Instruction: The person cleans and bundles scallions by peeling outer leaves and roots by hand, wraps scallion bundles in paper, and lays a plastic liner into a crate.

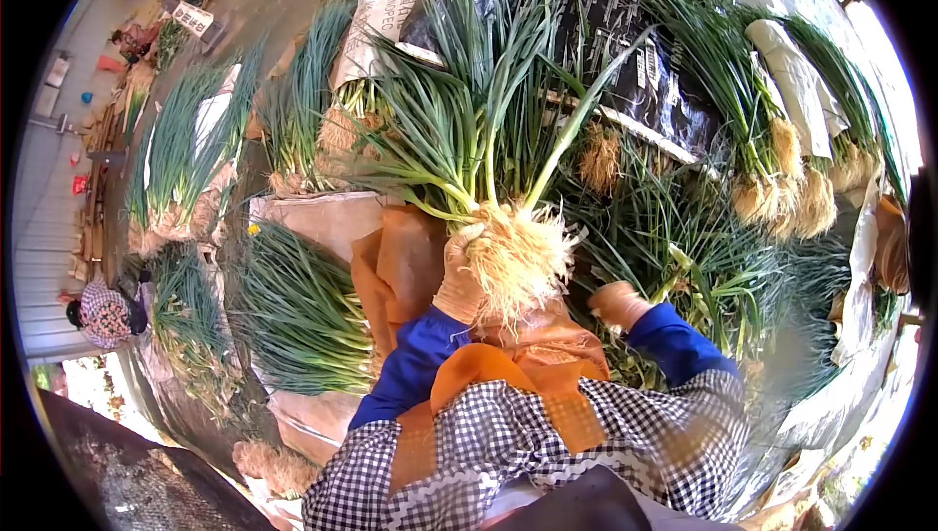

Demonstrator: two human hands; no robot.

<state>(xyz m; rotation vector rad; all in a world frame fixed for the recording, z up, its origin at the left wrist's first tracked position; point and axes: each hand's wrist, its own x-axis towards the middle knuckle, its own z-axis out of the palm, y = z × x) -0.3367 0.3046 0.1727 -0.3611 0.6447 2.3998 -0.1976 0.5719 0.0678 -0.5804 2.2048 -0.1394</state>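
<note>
Partly over the left fingers (463, 242), roots (523, 259) of the onion bunch (497, 214)

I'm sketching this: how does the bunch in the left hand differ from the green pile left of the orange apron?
The held bunch is in the left hand; the green pile lies flat. The held bunch shows shaggy pale roots; the green pile has none visible. The held bunch's leaves splay; the green pile's lie closely aligned. Both have long green leaves.

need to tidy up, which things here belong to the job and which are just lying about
Job, judging by the hands:
green onion bunch, in the left hand
loose green onions, near the right hand

Seemingly lying about:
white sign
planks
</note>
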